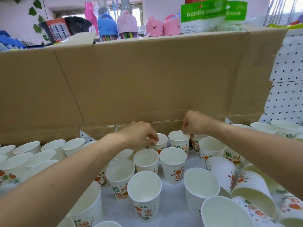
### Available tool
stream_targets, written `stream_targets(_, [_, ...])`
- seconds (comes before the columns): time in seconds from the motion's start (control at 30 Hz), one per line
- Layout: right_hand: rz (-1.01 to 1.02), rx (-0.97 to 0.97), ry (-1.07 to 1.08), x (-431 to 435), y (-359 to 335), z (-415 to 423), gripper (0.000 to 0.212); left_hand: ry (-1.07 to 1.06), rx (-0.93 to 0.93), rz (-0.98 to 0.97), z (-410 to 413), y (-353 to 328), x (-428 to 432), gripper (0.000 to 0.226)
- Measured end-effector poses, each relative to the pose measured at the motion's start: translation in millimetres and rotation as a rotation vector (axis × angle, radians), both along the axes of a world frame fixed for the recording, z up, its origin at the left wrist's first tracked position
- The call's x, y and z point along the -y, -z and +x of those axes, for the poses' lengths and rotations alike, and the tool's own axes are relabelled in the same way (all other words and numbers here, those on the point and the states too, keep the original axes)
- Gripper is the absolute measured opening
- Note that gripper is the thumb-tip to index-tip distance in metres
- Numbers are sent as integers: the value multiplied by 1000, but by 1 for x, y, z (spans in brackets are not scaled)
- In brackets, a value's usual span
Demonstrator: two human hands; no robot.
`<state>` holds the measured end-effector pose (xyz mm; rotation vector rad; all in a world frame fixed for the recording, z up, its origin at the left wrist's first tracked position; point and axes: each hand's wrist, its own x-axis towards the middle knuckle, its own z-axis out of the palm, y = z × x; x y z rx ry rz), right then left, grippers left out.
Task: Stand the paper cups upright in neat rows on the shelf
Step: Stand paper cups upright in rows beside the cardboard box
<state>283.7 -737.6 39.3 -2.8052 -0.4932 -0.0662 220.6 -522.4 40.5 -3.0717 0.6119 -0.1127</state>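
White paper cups (146,161) printed with green and orange characters crowd the shelf (173,199), most of them upright with mouths up, while several tipped cups (250,192) lie on their sides at the right. In the back row the left hand (141,135) has its fingers (153,140) pinched on the rim of one upright cup (161,144), and the right hand (195,123) has its fingers (186,130) pinched on the rim of the neighbouring cup (178,142), both forearms reaching over the nearer cups. A tall cardboard sheet (147,79) stands just behind the cups, with pegboard (287,95) to its right and pink and blue containers (127,23) and a green packet (203,15) above it
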Motion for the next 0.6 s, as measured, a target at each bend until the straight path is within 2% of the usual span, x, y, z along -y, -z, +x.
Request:
stream_targets(0.17, [-34, 111, -54, 10, -8, -9, 14, 16, 15, -60, -10, -7, 15, 29])
stream_targets(0.23, [54, 150, -107, 29, -18, -19, 17, 87, 31, -104, -20, -7, 24, 29])
stream_targets(0.3, [128, 94, -208, 54, -25, -36, 28, 167, 22, -154, -32, -3, 31, 30])
stream_targets(0.43, [-107, -100, -291, 86, -15, -67, 24, 196, -26, -69, -45, 2, 41, 30])
stream_targets(0.5, [-193, -37, -271, 85, -4, -69, 14, 168, -67, -47, -46, 2, 46, 24])
stream_targets(0.6, [-185, 78, -289, 76, 6, -70, 6, 133, -78, -65, -51, -5, 52, 24])
